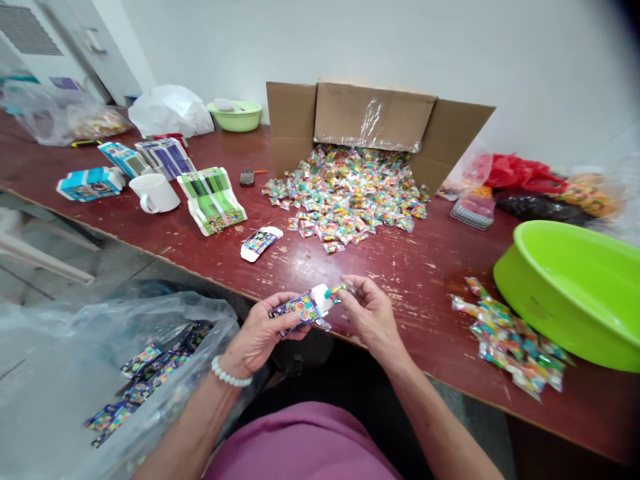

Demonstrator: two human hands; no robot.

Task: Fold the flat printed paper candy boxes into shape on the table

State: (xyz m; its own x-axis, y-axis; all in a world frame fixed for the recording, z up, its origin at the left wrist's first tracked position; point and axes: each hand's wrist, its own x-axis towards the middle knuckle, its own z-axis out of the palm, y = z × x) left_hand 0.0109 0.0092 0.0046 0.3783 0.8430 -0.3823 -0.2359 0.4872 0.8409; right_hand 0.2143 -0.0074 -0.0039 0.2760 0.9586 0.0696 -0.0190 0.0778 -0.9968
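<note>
"Bags come first?"

"Yes, a clear bag (53, 123) at the far left of the table (425, 267), then a blue carton (90, 185) lying in front of it, to the right."

"And lower down?"

"A large clear sack (50, 373) beside the table, with printed boxes (143, 383) inside. Back on top, a white mug (159, 193) stands near the blue carton, and a green carton (213, 200) lies just right of the mug."

"What's between that and the person?"

"A flattish printed carton (260, 243) with white end flaps, lying on the table. Next comes the left hand (263, 327), below a pale beaded bracelet (230, 375). It's clamped on a small box (295, 310), thumb on top, held over the table's near edge."

"Which way does the box face?"

"Its white flap points at the right hand (375, 317), whose fingertips pinch a wrapped piece (334, 294) right at that end. Whether it touches the flap, one can't tell."

"Where are the other pieces?"

"Behind the hands, a heap of wrapped pieces (355, 193) spreads from a cardboard box (375, 113) with its flaps out. Farther right lies a smaller pile (515, 343), beside a bright green basin (520, 267)."
</note>
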